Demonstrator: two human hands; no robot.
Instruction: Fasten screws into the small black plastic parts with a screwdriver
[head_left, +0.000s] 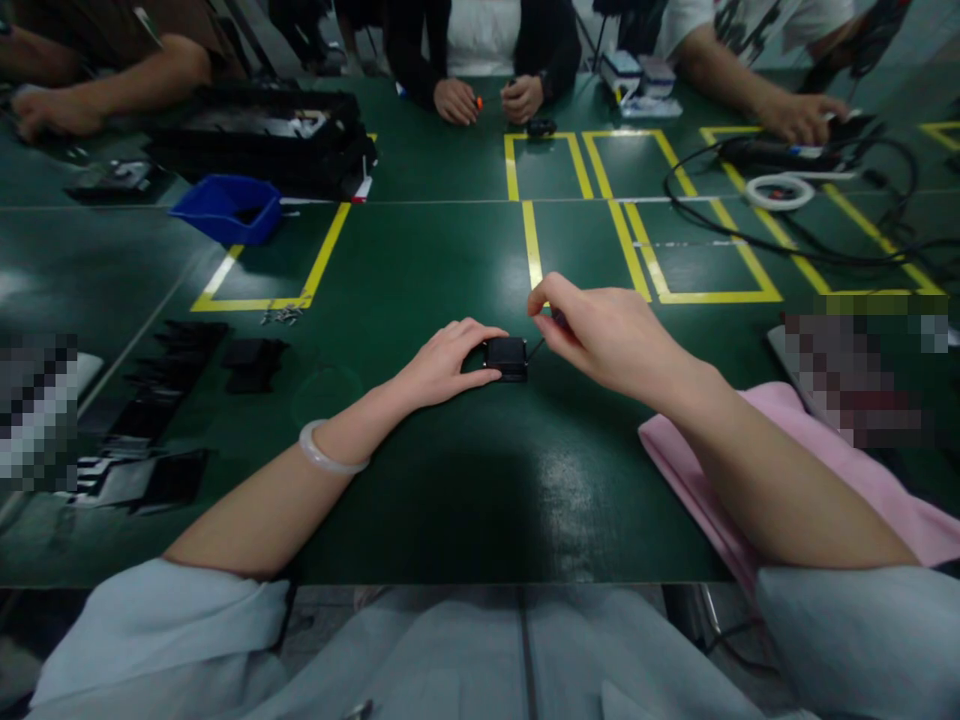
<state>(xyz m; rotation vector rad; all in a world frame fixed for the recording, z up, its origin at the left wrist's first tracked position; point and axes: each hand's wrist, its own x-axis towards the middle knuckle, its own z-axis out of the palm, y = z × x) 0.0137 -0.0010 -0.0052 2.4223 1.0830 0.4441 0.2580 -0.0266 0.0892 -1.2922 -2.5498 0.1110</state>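
A small black rectangular box-like part point(507, 354) lies on the green table in front of me. My left hand point(454, 362) grips it from the left, thumb and forefinger on its near and far edges. At its right side is my right hand point(589, 325), closed in a pinch round a thin dark tool point(535, 349). The tool's slim shaft points at the box's right edge and looks like a screwdriver; most of its handle is hidden by the fingers. Whether the tip touches the box I cannot tell.
Small screws point(285, 313) lie in a pile at left, near a blue bin point(229, 208) and black parts point(253, 362). A pink cloth point(817, 450) lies under my right forearm. Black cables point(795, 250) sprawl at right. Across the table, other people's hands point(491, 100) work.
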